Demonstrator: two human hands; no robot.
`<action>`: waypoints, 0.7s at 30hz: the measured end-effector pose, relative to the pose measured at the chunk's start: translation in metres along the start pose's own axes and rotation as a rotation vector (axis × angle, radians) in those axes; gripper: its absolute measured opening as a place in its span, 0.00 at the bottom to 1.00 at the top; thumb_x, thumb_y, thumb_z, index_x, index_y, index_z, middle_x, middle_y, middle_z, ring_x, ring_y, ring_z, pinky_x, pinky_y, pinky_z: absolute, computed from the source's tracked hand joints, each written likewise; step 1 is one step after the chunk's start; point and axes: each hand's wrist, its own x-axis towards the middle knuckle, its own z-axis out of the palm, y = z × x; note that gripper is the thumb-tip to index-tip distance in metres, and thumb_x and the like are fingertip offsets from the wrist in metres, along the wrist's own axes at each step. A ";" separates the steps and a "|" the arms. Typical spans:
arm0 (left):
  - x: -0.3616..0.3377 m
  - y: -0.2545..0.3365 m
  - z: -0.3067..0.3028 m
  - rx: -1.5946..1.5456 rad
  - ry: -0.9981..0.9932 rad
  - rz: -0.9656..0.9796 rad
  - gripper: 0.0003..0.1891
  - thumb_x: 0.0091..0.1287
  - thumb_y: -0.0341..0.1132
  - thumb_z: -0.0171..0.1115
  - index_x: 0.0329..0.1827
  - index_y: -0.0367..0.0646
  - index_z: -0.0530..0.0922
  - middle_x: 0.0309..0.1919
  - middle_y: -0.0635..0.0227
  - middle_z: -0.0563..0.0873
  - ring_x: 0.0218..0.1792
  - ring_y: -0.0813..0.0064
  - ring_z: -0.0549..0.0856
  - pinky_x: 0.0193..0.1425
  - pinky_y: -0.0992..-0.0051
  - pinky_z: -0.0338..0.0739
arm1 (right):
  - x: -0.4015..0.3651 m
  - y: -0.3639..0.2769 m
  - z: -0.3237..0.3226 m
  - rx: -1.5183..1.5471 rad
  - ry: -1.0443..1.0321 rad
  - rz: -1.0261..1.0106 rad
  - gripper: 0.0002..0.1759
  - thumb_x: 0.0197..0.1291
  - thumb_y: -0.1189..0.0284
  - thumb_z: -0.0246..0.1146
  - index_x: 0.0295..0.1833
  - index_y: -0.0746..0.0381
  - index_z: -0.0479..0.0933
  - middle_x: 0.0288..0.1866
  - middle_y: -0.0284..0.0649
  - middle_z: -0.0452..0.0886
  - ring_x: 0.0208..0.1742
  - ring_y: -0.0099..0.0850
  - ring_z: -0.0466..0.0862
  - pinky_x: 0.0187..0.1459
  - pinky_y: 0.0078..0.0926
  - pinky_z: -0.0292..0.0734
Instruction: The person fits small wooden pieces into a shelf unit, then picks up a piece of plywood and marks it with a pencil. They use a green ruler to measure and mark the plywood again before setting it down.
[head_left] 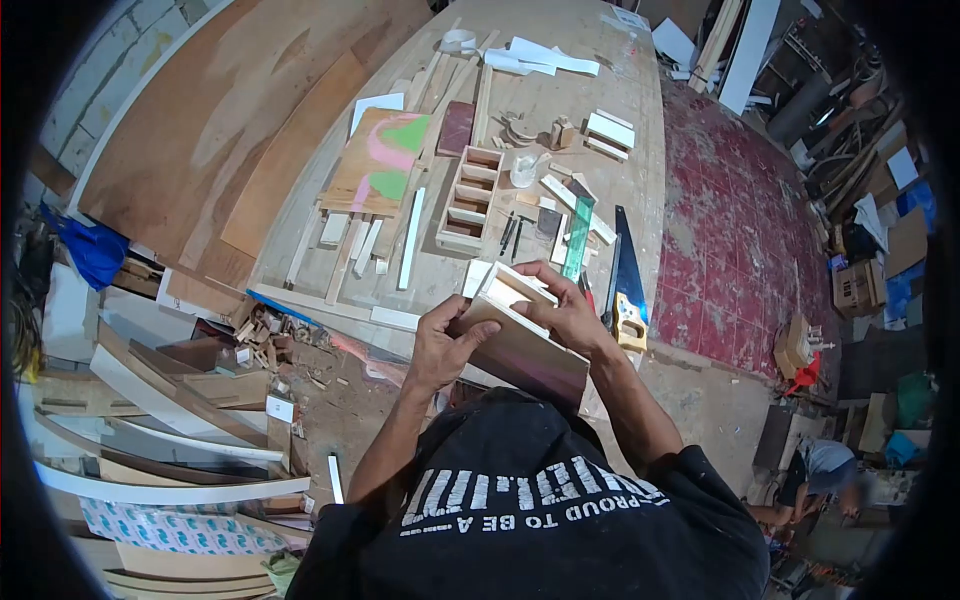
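Note:
Close to my body, above the near edge of the workbench, I hold a small wooden box (520,350) tilted, its open upper end showing pale inner walls. My left hand (450,342) grips its left side, with the thumb on the face towards me. My right hand (568,312) is closed on the right side, fingers over the upper rim. A similar compartmented wooden box (468,200) stands on the bench beyond my hands. Right of it lie dark pens (512,232), a green ruler (578,235) and a handsaw (627,275) with a yellowish handle.
Across the workbench (560,100) lie a painted board (385,150), wood strips (411,240), a clear cup (523,170), a tape roll (458,41) and a small white-topped block (609,134). Curved wood pieces (180,440) are stacked at left. Another person (815,480) bends over at lower right.

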 end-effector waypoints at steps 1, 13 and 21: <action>0.000 -0.001 -0.001 0.000 0.006 0.004 0.17 0.63 0.38 0.76 0.44 0.35 0.81 0.32 0.71 0.83 0.36 0.83 0.78 0.42 0.79 0.73 | 0.001 0.003 -0.001 -0.004 -0.005 -0.002 0.24 0.62 0.72 0.70 0.63 0.55 0.75 0.46 0.30 0.79 0.33 0.14 0.73 0.30 0.13 0.65; 0.005 0.008 -0.002 -0.089 0.055 0.030 0.15 0.67 0.34 0.71 0.52 0.37 0.80 0.40 0.68 0.86 0.41 0.81 0.82 0.45 0.79 0.76 | -0.011 -0.015 0.001 0.136 -0.021 0.035 0.36 0.56 0.73 0.74 0.72 0.58 0.72 0.55 0.36 0.83 0.51 0.21 0.81 0.48 0.19 0.78; 0.007 -0.001 0.002 -0.129 0.230 0.156 0.20 0.65 0.26 0.70 0.60 0.36 0.77 0.53 0.62 0.83 0.53 0.77 0.81 0.54 0.75 0.76 | -0.005 -0.018 0.014 0.151 -0.051 -0.003 0.46 0.49 0.76 0.78 0.75 0.61 0.67 0.67 0.38 0.77 0.65 0.28 0.76 0.68 0.26 0.68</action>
